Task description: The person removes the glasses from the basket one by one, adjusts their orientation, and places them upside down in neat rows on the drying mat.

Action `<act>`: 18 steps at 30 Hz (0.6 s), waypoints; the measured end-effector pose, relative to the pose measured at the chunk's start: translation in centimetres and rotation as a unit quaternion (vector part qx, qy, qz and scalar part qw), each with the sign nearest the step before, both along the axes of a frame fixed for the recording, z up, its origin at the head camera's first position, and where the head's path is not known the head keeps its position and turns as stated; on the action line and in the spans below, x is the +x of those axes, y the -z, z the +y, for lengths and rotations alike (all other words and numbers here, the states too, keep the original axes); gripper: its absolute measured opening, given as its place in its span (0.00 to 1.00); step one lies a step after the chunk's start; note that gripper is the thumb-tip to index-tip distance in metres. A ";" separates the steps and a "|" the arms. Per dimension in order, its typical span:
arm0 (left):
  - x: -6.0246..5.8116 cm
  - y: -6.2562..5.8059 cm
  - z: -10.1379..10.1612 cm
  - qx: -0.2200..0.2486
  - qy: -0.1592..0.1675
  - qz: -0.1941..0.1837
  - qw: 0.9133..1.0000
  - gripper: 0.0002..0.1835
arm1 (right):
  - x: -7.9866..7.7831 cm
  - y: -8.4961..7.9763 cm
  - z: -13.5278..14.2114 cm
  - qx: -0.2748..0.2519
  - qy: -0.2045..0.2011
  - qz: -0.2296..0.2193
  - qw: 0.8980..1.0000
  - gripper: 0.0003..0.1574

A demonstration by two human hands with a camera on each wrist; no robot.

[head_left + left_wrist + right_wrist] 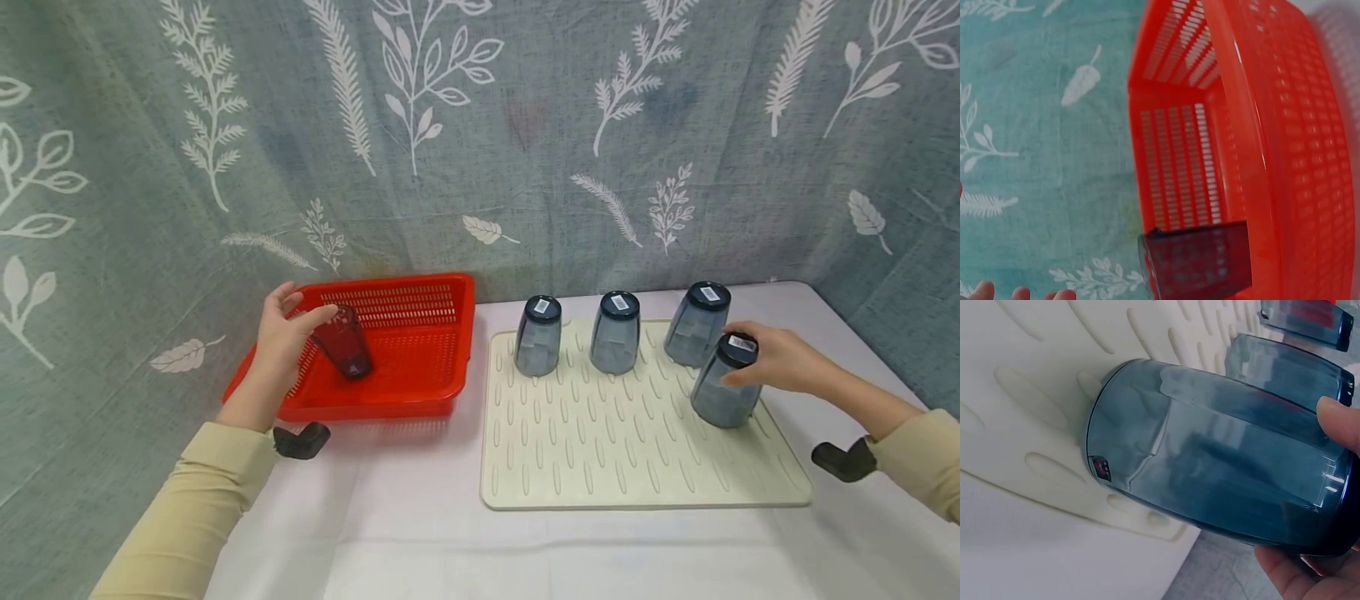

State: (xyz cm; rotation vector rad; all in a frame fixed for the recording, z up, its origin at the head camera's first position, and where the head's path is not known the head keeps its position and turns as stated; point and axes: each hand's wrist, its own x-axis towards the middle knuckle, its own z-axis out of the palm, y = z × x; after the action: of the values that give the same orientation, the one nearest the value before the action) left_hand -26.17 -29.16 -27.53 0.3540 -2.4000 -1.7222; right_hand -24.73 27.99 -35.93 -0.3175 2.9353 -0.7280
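My right hand (pixel 776 360) grips a blue-grey drinking glass (pixel 722 402) near its dark base, thumb on one side and fingers on the other. This glass stands upside down at the right part of a cream ridged drying mat (pixel 585 475), its rim down at the mat in the right wrist view. My left hand (pixel 279 337) is over the left end of a red plastic basket (pixel 390 408), fingers spread and thumb extended close to another glass (pixel 348 350). That glass leans inside the basket; in the left wrist view the fingertips (pixel 1021 294) show apart from it.
Three more upside-down glasses stand along the mat's back: a left one (pixel 537 337), a middle one (pixel 616 333) and a right one (pixel 696 325) just behind the gripped glass. A patterned curtain (pixel 525 208) hangs behind the white-covered table (pixel 420 517).
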 end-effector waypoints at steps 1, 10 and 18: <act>-0.1 0.0 -0.1 -0.006 -0.005 -0.004 1.000 0.43 | 0.0 0.0 0.0 0.001 0.000 0.000 1.000 0.55; -1.8 0.2 -1.2 -0.028 -0.027 -0.039 0.998 0.45 | 0.1 0.3 0.3 0.011 0.002 -0.016 1.000 0.57; -3.2 0.7 -2.1 -0.024 -0.024 -0.072 0.997 0.47 | 0.2 0.2 0.3 0.002 0.002 -0.032 0.999 0.59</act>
State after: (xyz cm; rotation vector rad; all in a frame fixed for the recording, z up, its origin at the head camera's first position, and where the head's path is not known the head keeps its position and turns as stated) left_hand -29.38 -31.24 -28.21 0.5418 -2.5045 -1.6696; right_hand -24.57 28.28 -36.16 -0.2826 2.8788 -0.7184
